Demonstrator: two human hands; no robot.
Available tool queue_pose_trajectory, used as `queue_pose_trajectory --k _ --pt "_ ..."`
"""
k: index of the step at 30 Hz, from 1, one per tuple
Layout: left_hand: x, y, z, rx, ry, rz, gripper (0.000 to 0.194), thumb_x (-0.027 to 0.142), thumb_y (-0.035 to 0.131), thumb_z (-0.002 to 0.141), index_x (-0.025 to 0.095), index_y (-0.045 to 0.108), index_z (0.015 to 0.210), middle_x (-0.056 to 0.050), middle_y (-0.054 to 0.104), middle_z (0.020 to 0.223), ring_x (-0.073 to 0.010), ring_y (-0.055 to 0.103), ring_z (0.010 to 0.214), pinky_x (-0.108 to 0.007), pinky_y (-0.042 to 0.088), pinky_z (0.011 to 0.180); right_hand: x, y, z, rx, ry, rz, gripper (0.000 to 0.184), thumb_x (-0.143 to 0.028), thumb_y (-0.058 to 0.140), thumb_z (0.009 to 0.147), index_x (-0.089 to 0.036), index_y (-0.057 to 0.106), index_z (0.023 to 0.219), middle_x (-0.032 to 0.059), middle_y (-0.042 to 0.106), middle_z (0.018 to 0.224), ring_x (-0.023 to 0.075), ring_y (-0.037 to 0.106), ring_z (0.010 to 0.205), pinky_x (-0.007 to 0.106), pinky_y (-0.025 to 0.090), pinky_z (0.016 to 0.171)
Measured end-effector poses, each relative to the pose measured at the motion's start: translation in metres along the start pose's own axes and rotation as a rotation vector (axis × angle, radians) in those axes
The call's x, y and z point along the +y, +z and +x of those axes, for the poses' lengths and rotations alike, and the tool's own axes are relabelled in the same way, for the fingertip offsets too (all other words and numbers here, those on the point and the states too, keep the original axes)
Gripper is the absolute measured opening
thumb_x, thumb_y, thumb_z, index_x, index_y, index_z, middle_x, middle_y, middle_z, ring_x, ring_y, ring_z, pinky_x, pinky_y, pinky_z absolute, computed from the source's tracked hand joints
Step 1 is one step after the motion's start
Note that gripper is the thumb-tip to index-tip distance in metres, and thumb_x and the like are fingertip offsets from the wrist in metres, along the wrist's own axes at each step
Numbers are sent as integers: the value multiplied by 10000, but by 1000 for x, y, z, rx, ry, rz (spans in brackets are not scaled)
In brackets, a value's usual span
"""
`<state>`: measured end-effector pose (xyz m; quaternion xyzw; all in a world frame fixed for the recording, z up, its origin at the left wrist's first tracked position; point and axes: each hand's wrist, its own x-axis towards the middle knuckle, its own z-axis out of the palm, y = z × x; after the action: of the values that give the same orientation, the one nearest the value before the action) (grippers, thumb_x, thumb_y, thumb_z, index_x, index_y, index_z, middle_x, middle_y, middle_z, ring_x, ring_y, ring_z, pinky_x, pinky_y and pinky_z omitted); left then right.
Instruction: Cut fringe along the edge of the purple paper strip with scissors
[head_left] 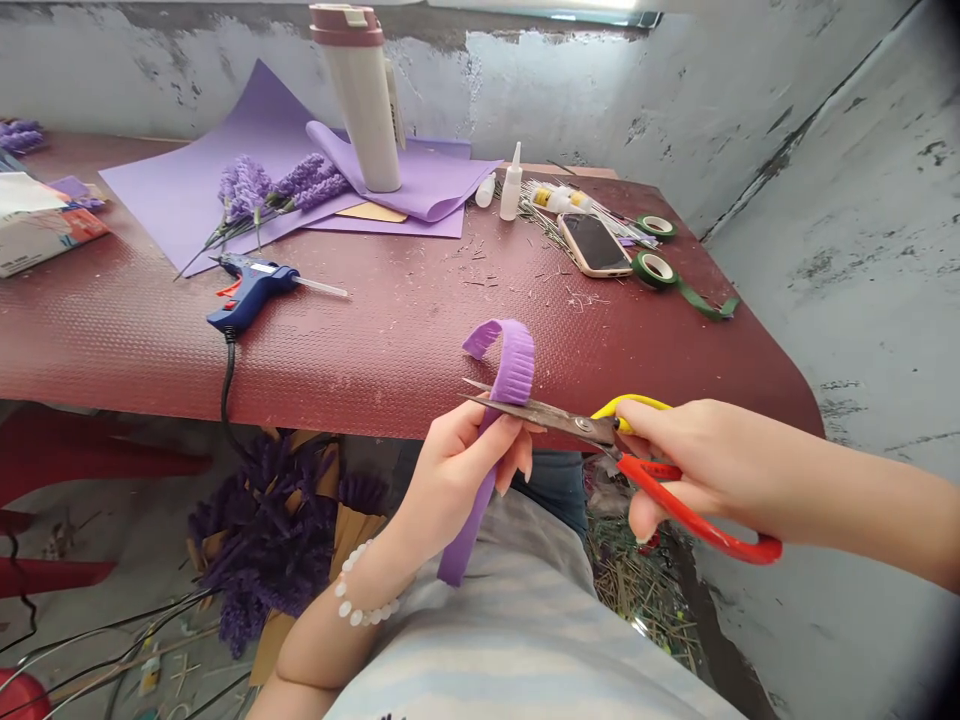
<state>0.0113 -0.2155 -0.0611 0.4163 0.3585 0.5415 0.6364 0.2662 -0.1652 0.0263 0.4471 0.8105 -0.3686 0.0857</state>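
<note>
Pinched in my left hand (457,470) is a long purple foam strip (514,355). Its upper part curls over above my fingers and bears a row of fine cuts along one edge; the lower end hangs uncut toward my lap. My right hand (697,465) grips a pair of scissors (581,425) by its red and yellow handles. The blades are slightly apart and lie across the strip, just above my left thumb. A bracelet of white beads circles my left wrist.
On the red table (420,340) are a blue glue gun (251,290), purple sheets (187,170) under a tumbler (364,110), purple flowers (262,190), a phone (596,243), small bottles (511,190) and green tape rolls (654,268). Bunched purple flowers (270,530) and cables lie below, left.
</note>
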Motion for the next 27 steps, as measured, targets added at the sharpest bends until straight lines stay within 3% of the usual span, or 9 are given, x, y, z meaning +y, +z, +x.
queue_pose_trajectory --k 4,9,14,19,22,25,27 --pt "0 0 0 -31 -19 -47 336 458 810 1078 177 787 897 -13 734 700 -103 538 536 -252 419 539 -7 -6 -3 -105 82 91 267 -517 690 959 -323 507 934 -36 860 744 235 675 524 340 462 501" --pt "6 4 2 -80 -10 -117 391 524 808 1066 149 838 961 -41 739 712 -118 540 537 -271 427 536 7 -13 -5 -153 69 245 287 -556 672 968 -300 567 895 -54 714 628 173 445 480 319 277 464" --pt "10 6 2 -59 -8 -130 426 543 785 1073 139 839 949 -48 734 712 -117 528 532 -278 428 545 16 -24 3 -250 -22 315 301 -529 655 1046 -304 585 859 -60 603 640 210 472 608 342 363 562" --pt "9 3 0 -35 -25 -89 429 552 772 1074 146 832 951 -50 730 704 -129 532 535 -285 414 528 9 -28 3 -266 -4 260 249 -434 584 1071 -313 624 858 -44 636 671 231 516 636 347 424 580" --pt "10 3 0 -37 -29 -84 432 556 769 1073 147 831 951 -46 721 696 -128 518 524 -289 408 523 9 -23 1 -236 10 280 293 -462 549 1076 -307 621 839 -32 632 649 225 488 593 347 405 544" --pt "11 4 0 -56 -32 -85 438 556 764 1076 144 830 944 -40 714 691 -119 502 514 -289 409 530 12 -18 0 -155 44 315 304 -502 585 1014 -306 572 782 -41 578 597 218 452 560 342 350 514" --pt "12 5 0 -69 -33 -87 438 553 758 1082 144 829 943 -38 712 694 -118 504 518 -288 411 536 12 -18 0 -167 47 323 288 -496 656 959 -304 538 780 -58 566 599 204 444 560 333 334 521"
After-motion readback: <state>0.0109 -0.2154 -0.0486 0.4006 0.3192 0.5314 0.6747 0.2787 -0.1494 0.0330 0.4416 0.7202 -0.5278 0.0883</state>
